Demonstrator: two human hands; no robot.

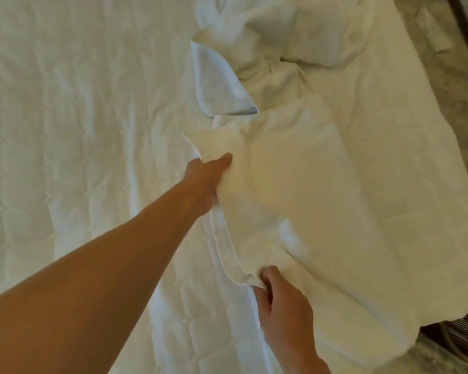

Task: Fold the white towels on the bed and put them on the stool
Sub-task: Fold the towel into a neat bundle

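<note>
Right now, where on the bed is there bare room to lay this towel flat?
The white quilted bed cover is bare left of the left hand and right hand, which grip the white terry towel. Crowded at top right: the crumpled white towel pile and a pale blue cloth.

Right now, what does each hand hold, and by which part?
One white towel, by one long edge: the left hand grips the far end, the right hand the near end.
</note>
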